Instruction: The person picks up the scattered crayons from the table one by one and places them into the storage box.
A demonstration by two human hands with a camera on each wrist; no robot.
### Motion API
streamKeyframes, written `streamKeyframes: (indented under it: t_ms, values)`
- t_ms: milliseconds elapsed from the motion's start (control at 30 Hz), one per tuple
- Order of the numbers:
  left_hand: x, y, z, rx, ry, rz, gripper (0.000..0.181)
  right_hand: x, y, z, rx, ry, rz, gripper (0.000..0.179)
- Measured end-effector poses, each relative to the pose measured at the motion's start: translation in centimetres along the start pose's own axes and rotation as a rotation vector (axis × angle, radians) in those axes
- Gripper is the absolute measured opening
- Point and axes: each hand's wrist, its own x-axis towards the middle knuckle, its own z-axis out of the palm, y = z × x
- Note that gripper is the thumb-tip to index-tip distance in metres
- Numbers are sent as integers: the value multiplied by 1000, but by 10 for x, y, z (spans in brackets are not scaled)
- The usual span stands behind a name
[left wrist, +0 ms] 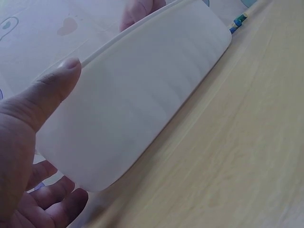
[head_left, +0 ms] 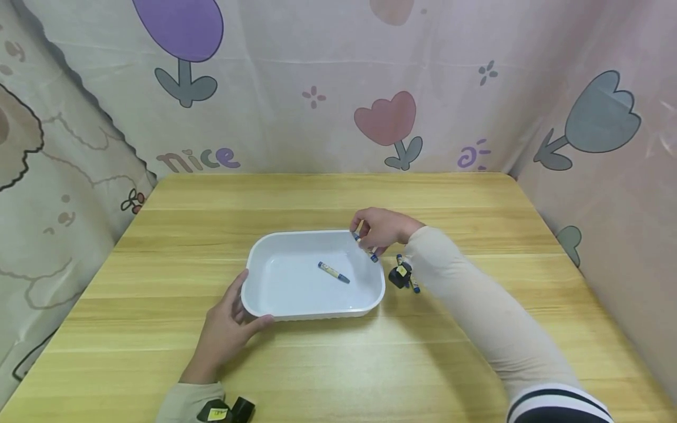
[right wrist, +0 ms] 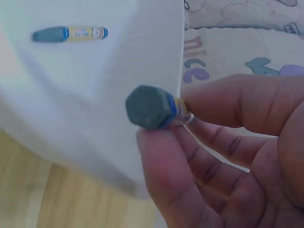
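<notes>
A white plastic tray [head_left: 312, 247] lies on the wooden table. My left hand [head_left: 226, 329] holds its near left corner, with the thumb [left wrist: 59, 85] at the front rim and the fingers round the end wall. Over the tray's right end, my right hand [head_left: 383, 228] pinches a crayon [right wrist: 156, 108] between thumb and fingers. This crayon has a dark grey-green body end, a blue band and a yellow wrapper. A similar crayon [head_left: 334, 272] rests on the tray floor, left of the right hand.
More crayons [head_left: 415, 286] lie on the table just right of the tray, partly hidden by the black wrist camera [head_left: 400, 274]. A patterned curtain [head_left: 296, 117] hangs behind the table [head_left: 338, 200] and along both sides.
</notes>
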Motion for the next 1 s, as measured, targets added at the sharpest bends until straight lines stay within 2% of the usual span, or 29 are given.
streamKeyframes:
  t_ms: [200,400,867,1000]
  values:
    - [0,2,-1,-5,4,2,103,8,-12,11,-52,-16,9,37]
    - [-1,4,0,-13,5,3,103,17,-21,25,-82,-80,41,35]
    - [-3,-3,2,-14,13,22,102,30,-27,46,-155,-146,56,29]
    - [3,-1,2,-11,9,33,102,31,-30,42,-182,-150,66,29]
